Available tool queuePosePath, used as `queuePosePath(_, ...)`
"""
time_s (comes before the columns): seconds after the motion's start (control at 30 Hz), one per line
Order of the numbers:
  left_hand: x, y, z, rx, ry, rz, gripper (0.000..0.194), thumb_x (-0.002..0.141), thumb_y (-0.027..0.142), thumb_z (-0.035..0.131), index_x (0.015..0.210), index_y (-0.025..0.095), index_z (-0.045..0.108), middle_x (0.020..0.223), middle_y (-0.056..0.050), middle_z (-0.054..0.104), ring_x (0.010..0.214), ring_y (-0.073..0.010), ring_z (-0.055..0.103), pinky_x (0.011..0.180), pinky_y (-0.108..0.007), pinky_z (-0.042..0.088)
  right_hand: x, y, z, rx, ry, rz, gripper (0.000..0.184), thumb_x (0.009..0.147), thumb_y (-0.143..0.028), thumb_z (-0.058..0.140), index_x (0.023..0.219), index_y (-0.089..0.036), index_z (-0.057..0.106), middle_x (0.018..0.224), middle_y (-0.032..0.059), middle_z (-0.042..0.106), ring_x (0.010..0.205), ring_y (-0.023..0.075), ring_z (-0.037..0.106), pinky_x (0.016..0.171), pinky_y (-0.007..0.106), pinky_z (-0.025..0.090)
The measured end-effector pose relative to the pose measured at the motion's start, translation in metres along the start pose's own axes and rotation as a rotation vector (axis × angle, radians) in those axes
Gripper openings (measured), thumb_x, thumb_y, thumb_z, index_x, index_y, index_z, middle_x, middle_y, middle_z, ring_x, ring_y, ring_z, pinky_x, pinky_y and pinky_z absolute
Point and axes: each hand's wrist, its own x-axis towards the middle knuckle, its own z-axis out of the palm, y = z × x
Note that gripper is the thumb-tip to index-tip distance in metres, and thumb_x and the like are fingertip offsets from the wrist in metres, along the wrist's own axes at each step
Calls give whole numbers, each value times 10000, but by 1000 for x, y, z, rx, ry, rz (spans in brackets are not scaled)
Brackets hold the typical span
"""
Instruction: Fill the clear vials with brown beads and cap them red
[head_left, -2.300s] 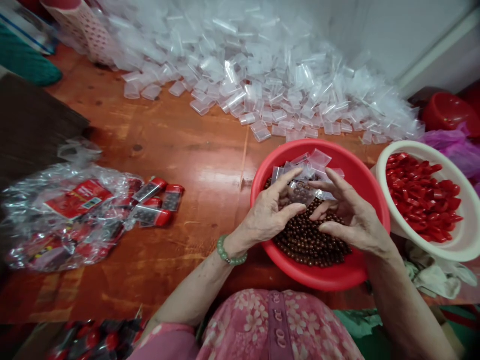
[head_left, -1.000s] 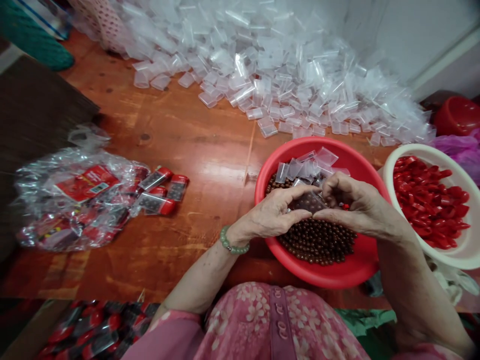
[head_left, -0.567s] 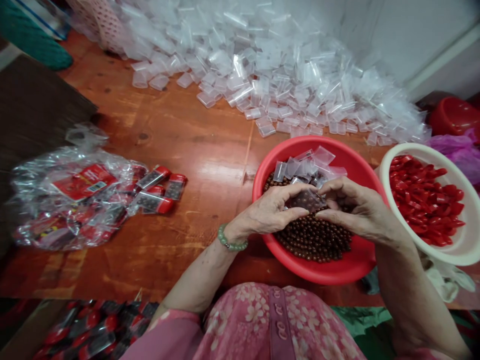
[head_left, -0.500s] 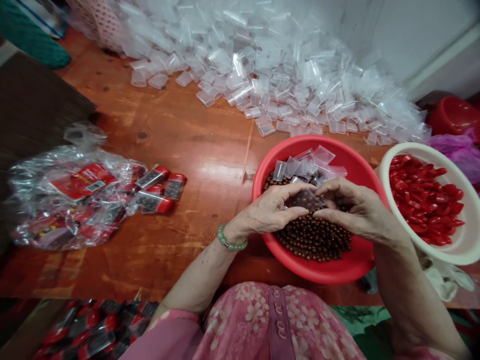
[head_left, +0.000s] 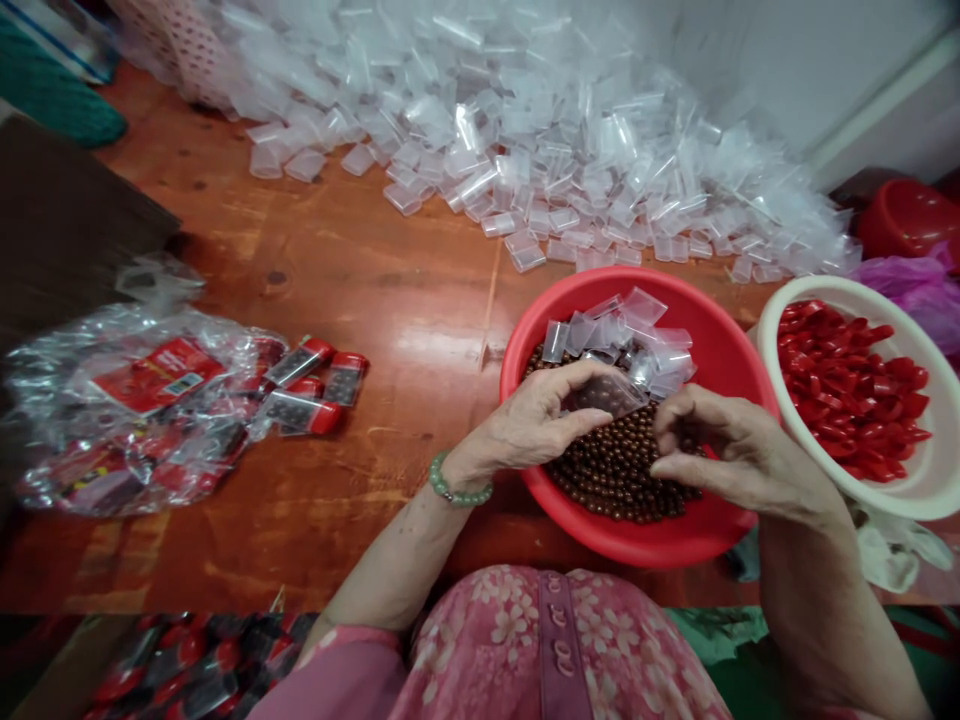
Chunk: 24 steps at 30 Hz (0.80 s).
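My left hand (head_left: pixel 536 425) pinches a small clear container (head_left: pixel 606 393) filled with brown beads, held over the red basin (head_left: pixel 720 345). The basin holds a heap of brown beads (head_left: pixel 619 475) and several empty clear containers (head_left: pixel 622 330). Just to the right of the container, my right hand (head_left: pixel 724 455) is curled above the beads with its fingertips pressed together; what they hold is hidden. A green bead bracelet (head_left: pixel 457 487) circles my left wrist.
A white bowl (head_left: pixel 930 490) of red caps (head_left: pixel 851 385) stands to the right. A big pile of empty clear containers (head_left: pixel 525 130) lies at the back. Filled red-capped containers (head_left: pixel 311 390) and a plastic bag (head_left: pixel 127 410) lie left; more sit at bottom left (head_left: pixel 172 675).
My right hand has drawn away from the container and down toward the beads. My left hand keeps hold of the filled container.
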Motion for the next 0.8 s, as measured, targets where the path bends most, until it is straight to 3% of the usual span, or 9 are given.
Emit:
queuePosePath(0.07, -4, 7, 0, -101, 12, -20, 186, 876, 233, 699, 1049, 173, 665, 1021, -62, 735, 963, -174, 697, 932, -303, 542, -11, 3, -4, -84, -38, 24, 240, 875, -383, 740, 1027, -214, 664, 922, 29, 736, 813, 161, 695, 732, 256, 554)
queuePosePath(0.13, -8, 15, 1, -132, 20, -36, 158, 881, 238, 712, 1009, 167, 653, 945, -50, 731, 888, -151, 705, 840, -255, 558, -21, 11, -13, -198, 20, 83, 256, 910, -407, 687, 1084, -219, 683, 1026, 48, 757, 923, 195, 713, 830, 293, 553)
queuePosePath(0.27, -11, 23, 6, 1, -16, -7, 128, 912, 231, 678, 1012, 160, 640, 946, -57, 747, 859, -150, 717, 774, -239, 560, -36, 35, -35, -436, 134, 309, 251, 978, -387, 530, 1042, -212, 697, 973, 54, 755, 852, 213, 703, 795, 333, 531)
queuePosePath(0.4, -11, 24, 10, 333, -26, 76, 107, 908, 143, 653, 1014, 148, 656, 929, -38, 750, 818, -115, 704, 761, -209, 534, -45, 57, -45, -679, 68, 453, 246, 970, -306, 476, 1003, -185, 688, 928, 75, 743, 781, 222, 688, 736, 341, 489)
queuePosePath(0.63, -10, 20, 16, 119, 4, -5, 112, 924, 211, 672, 1029, 172, 659, 988, -38, 763, 862, -112, 723, 769, -195, 552, -31, 69, -24, -974, -186, 520, 186, 977, -238, 497, 1023, -132, 642, 940, 111, 720, 844, 240, 701, 686, 320, 410)
queuePosePath(0.8, -2, 7, 22, 45, 158, -91, 173, 909, 270, 680, 1050, 174, 653, 941, -37, 745, 874, -139, 706, 806, -242, 544, -14, 69, -8, -1169, -243, 657, 252, 993, -311, 493, 1032, -112, 642, 1015, 139, 683, 810, 253, 709, 545, 314, 242)
